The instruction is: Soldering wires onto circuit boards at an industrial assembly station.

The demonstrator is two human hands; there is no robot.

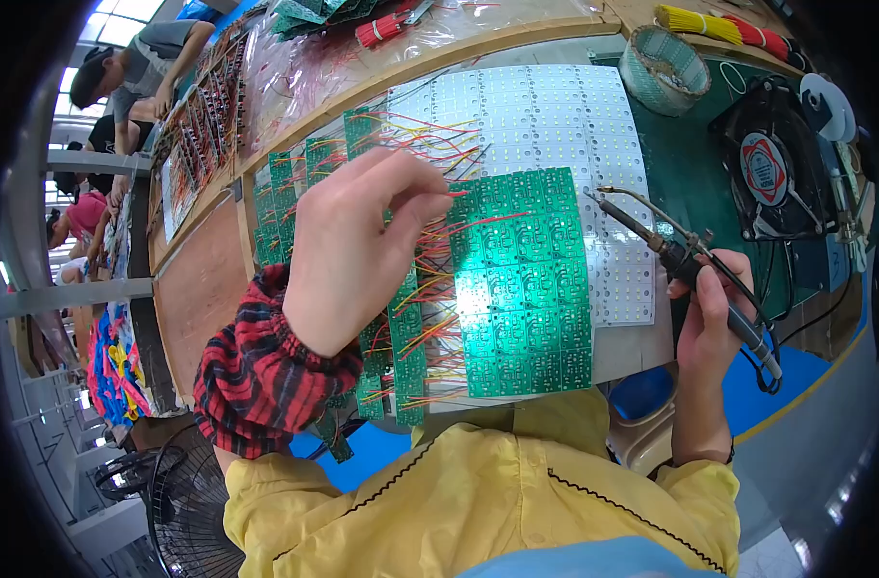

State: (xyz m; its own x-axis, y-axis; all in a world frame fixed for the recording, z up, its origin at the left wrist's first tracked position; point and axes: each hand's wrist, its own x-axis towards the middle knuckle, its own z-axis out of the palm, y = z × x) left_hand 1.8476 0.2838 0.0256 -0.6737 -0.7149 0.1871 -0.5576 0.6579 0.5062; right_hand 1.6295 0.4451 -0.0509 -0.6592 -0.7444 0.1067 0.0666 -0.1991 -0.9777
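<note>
Pinching a red wire (456, 194) between left thumb and index finger: left hand (358, 241) is at the upper left corner of the green circuit panel (526, 289). Can't tell if the wire end touches a pad; too small. Right hand (714, 308) is wrapped around the soldering iron (684, 265), tip aimed up-left, just off the panel's right edge. Thin bent metal tube (658, 208) runs along the iron, its end close to the tip.

Panel lies on top of white LED sheets (555, 116) in front of the person. Narrow green board strips (408, 361) sit left of it, red and yellow leads fanning toward the panel; left hand and its plaid sleeve (266, 371) hide part of them.

Right side of desk (671, 144): black fan (767, 173), white spool (828, 108) beside it. Far edge: round basket (664, 72), bundles of yellow wires (698, 24) and red wires (762, 40). Co-worker (160, 58) bends over boards at upper left.
</note>
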